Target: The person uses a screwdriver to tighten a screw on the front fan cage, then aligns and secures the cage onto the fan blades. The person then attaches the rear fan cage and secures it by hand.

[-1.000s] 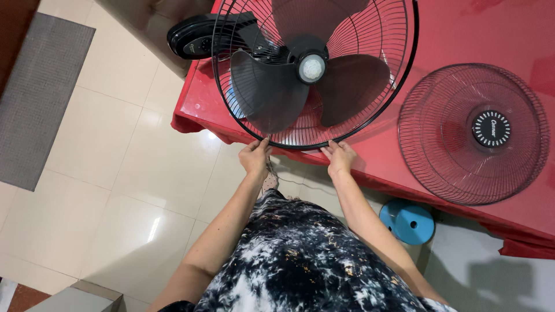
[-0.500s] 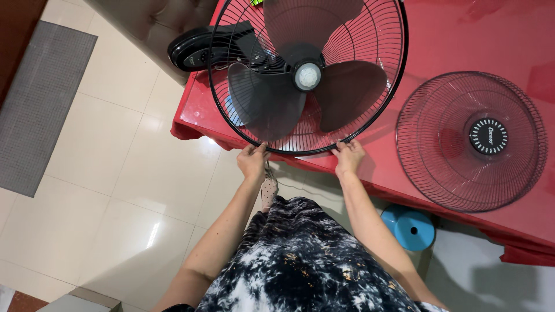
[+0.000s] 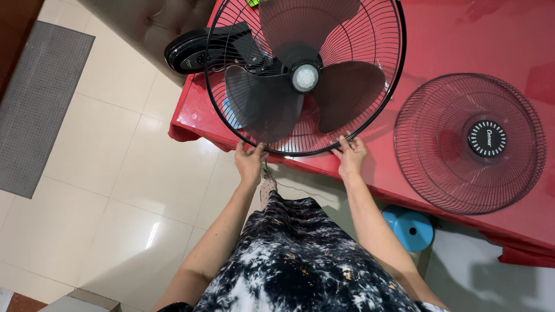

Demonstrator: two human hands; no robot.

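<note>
Left hand (image 3: 249, 160) and right hand (image 3: 351, 155) each pinch the lower rim of the black fan guard (image 3: 370, 115) lying on the red table (image 3: 462, 34), beside a loose grille (image 3: 469, 143) with a round black centre label.

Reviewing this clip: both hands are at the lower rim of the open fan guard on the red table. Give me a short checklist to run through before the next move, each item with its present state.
1. Left hand grips the lower rim of the round black wire rear guard: ok.
2. Right hand on the same rim, further right: ok, though whether the fingers close around it cannot be told.
3. Three dark translucent fan blades uncovered, not blurred by spinning: ok.
4. Loose round wire front grille with black centre disc lies flat on the red glossy table, apart from the fan: ok.
5. Fan sits fully on the table: not ok, the guard overhangs the near edge.
6. Power cord unplugged: cannot tell.
</note>
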